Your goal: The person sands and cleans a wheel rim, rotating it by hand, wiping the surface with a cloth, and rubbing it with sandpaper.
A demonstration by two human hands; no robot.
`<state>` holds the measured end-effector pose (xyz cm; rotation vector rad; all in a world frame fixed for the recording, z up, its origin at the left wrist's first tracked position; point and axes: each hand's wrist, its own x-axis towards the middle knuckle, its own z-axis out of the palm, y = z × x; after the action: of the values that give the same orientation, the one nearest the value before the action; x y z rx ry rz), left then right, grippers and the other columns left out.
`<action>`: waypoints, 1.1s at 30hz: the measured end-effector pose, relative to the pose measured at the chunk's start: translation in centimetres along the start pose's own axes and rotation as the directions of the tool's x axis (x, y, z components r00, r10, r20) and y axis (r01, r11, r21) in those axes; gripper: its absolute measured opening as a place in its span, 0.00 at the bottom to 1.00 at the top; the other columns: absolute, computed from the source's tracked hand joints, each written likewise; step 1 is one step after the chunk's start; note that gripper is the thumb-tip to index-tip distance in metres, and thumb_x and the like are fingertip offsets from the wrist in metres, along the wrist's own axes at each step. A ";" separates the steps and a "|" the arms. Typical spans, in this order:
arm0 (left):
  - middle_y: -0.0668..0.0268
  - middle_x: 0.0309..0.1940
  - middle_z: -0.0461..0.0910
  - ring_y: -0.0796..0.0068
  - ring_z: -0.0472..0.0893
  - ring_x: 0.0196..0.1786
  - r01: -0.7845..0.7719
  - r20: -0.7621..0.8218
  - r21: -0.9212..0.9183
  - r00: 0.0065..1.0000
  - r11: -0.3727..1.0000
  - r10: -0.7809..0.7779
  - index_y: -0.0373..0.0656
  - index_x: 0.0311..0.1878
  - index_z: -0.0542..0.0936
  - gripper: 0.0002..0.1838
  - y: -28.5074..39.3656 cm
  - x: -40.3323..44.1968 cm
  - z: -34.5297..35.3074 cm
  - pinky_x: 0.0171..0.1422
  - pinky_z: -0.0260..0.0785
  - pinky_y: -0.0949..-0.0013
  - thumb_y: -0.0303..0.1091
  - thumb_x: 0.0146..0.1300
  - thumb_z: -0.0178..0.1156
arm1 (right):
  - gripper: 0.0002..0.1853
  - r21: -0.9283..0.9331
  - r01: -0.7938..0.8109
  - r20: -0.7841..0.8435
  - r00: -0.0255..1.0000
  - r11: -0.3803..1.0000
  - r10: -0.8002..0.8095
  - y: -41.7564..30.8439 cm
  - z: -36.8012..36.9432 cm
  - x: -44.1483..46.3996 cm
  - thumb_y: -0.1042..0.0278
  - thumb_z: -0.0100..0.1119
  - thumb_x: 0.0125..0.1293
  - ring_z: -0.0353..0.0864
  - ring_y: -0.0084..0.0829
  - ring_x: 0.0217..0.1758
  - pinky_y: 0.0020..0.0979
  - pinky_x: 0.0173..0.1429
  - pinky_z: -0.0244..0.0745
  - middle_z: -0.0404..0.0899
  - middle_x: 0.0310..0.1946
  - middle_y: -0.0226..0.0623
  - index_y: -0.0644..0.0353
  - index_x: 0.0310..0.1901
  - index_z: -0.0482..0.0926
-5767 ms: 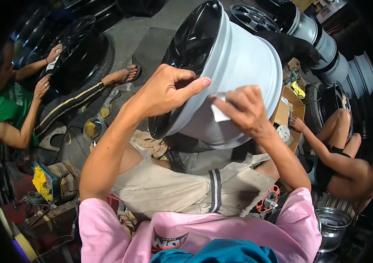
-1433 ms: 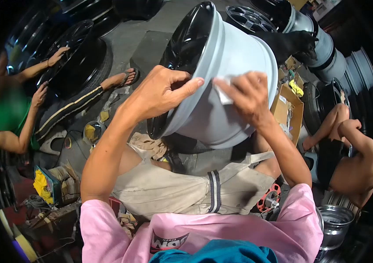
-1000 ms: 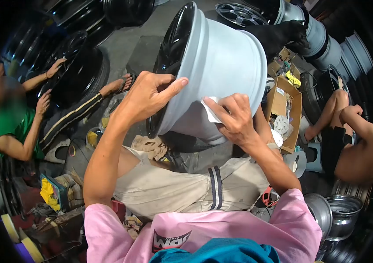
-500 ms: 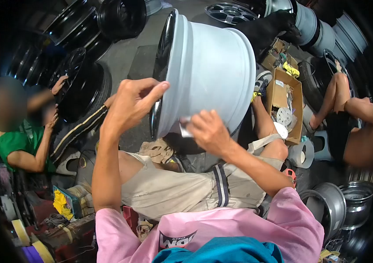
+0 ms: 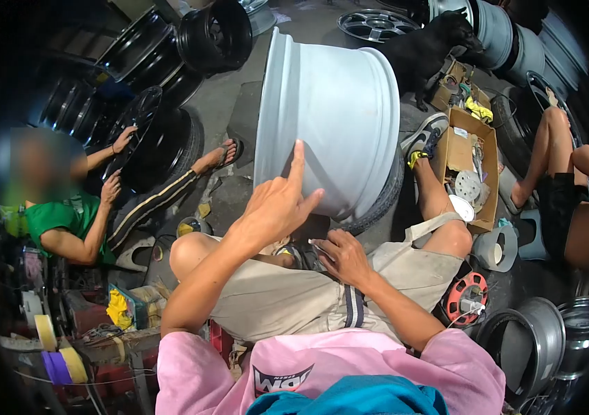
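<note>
Grey wheel [image 5: 336, 124] is sitting just beyond the person's bent knees, its smooth barrel facing the person, with a dark tire [image 5: 386, 200] showing along its lower right edge. The left hand [image 5: 277, 207] is reaching over the wheel's lower left part, its index finger pointing along the barrel and its thumb standing apart; whether the fingertip is touching the metal is hard to tell. The right hand [image 5: 346, 259] is hovering above the shorts [image 5: 287, 297], near the bottom of the wheel, its fingers bending loosely. A small pale edge [image 5: 317, 242] is showing at those fingertips, but how firmly they are closing on it cannot be told.

To the right, a cardboard box [image 5: 459, 149] is holding a pale perforated disc [image 5: 467, 185], and a black dog [image 5: 422, 55] is sitting beyond it. A red reel [image 5: 466, 297] is lying beside the right knee. On the left, a person in a green shirt [image 5: 73, 221] is keeping both hands at a black wheel [image 5: 135, 121].
</note>
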<state>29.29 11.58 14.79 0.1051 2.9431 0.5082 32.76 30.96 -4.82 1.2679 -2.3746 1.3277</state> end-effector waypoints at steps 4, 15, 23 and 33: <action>0.46 0.28 0.87 0.42 0.88 0.32 0.074 -0.048 0.005 0.996 0.997 -0.074 0.21 0.85 0.45 0.50 1.2 1.2 -0.5 0.49 0.80 0.47 0.44 0.78 0.63 | 0.14 0.050 -0.067 -0.008 0.998 0.996 0.068 1.5 1.0 -1.1 0.71 0.74 0.62 0.78 0.44 0.41 0.44 0.47 0.76 0.75 0.36 0.39 0.60 0.49 0.88; 0.42 0.23 0.84 0.37 0.86 0.29 0.175 -0.068 0.321 0.984 0.931 -0.162 0.18 0.84 0.47 0.50 3.0 1.8 -0.3 0.41 0.82 0.43 0.46 0.78 0.63 | 0.09 0.138 -0.201 0.079 0.978 0.970 0.191 3.0 1.6 -1.8 0.64 0.67 0.71 0.82 0.49 0.44 0.48 0.50 0.79 0.76 0.36 0.45 0.62 0.39 0.86; 0.39 0.26 0.85 0.35 0.86 0.32 0.059 0.073 0.258 0.994 0.964 -0.080 0.26 0.45 0.88 0.27 3.0 -1.6 -0.6 0.44 0.81 0.43 0.50 0.77 0.64 | 0.11 0.176 -0.194 0.121 0.977 0.965 0.175 2.2 1.1 -1.2 0.65 0.68 0.71 0.82 0.51 0.45 0.49 0.50 0.79 0.76 0.37 0.46 0.64 0.36 0.83; 0.44 0.27 0.86 0.40 0.86 0.33 -0.050 0.107 0.165 0.994 0.985 0.032 0.35 0.39 0.91 0.22 2.9 -2.6 -3.3 0.47 0.80 0.48 0.48 0.75 0.67 | 0.09 0.413 -0.225 0.002 0.969 0.882 0.247 -1.2 -1.1 0.1 0.69 0.64 0.77 0.80 0.55 0.45 0.51 0.47 0.75 0.74 0.41 0.49 0.65 0.46 0.76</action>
<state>31.42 13.01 19.21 0.2057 2.8810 0.2508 33.24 31.41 -3.36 1.0287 -2.3510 1.9941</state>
